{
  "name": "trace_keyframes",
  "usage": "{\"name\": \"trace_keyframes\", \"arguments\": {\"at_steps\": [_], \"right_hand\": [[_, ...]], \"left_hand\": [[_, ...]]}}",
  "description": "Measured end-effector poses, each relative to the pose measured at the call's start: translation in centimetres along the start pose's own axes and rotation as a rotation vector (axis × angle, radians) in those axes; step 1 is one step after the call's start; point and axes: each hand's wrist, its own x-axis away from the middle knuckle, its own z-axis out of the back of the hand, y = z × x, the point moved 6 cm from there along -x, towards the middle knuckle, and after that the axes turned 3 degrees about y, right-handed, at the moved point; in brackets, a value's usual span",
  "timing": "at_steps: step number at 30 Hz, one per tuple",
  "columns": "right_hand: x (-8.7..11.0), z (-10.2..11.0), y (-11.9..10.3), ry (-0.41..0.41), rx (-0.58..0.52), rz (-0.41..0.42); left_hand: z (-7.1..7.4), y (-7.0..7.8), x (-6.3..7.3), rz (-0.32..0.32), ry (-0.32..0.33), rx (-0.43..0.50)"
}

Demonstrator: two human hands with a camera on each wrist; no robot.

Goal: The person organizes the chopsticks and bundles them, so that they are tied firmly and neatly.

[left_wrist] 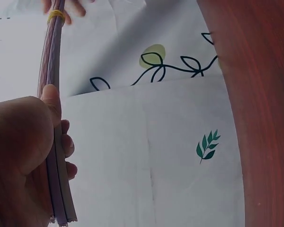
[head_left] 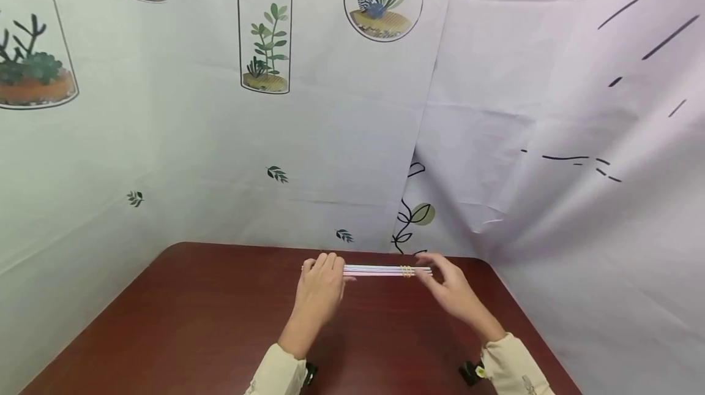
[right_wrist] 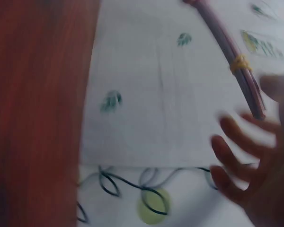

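Observation:
A bundle of long, thin, pale pink and purple sticks (head_left: pixel 371 270) is held level above the far part of the table. My left hand (head_left: pixel 322 282) grips its left part, and in the left wrist view the thumb lies along the sticks (left_wrist: pixel 51 61). A yellow rubber band (head_left: pixel 406 271) is wound several times round the bundle near its right end. Around that end my right hand (head_left: pixel 454 291) spreads its fingers and thumb. The right wrist view, which is blurred, shows the banded end (right_wrist: pixel 255 106) between thumb and fingers, without a grip; whether they touch it I cannot tell.
Below the hands lies a dark red-brown table (head_left: pixel 220 315) with rounded far corners. A white cloth (head_left: pixel 330 138) printed with plants in jars hangs behind it, and more cloth stands at both sides. Dark straps (head_left: pixel 469 373) show at the cuffs.

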Motion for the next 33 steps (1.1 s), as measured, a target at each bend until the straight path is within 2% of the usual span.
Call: {"name": "trace_keyframes", "arguments": {"at_steps": [2,4,7,10,13,18,20,22,24,27,30,33], "right_hand": [[0.1,0.0,-1.2,0.071,0.403,0.271],[0.3,-0.5,-2.2,0.122,0.666,0.494],[0.5,-1.8,-3.3,0.218,0.896,0.692],[0.5,-3.6,-4.5,0.258,1.018,0.781],[0.4,-4.7,-5.2,0.201,1.042,0.775],[0.0,-3.1,-4.7,0.062,0.947,0.544],[-0.1,-2.7,-4.6,0.052,0.959,0.508],[0.0,-3.0,-4.6,0.069,1.010,0.551],[0.1,-4.0,-4.8,0.094,1.058,0.637],[0.2,-5.3,-5.1,0.104,1.043,0.706],[0.4,-4.9,-5.0,0.088,0.962,0.636],[0.8,-3.4,-4.5,0.104,0.926,0.577]], "left_hand": [[0.1,-0.1,0.2,-0.011,0.007,-0.005],[0.1,0.1,0.2,-0.022,0.010,-0.004],[0.1,0.8,0.1,-0.035,0.029,0.006],[0.1,1.9,0.3,-0.072,0.053,0.021],[0.0,2.6,0.4,-0.103,0.057,0.027],[-0.3,2.4,0.1,-0.050,0.044,0.033],[-0.1,2.1,0.0,-0.044,0.051,0.031],[-0.1,2.3,0.0,-0.062,0.059,0.033],[-0.1,2.7,0.1,-0.095,0.053,0.033],[-0.2,3.0,0.4,-0.108,0.023,0.036],[-0.3,2.8,0.5,-0.077,0.006,0.040],[-0.1,2.7,0.1,-0.062,0.031,0.046]]}}
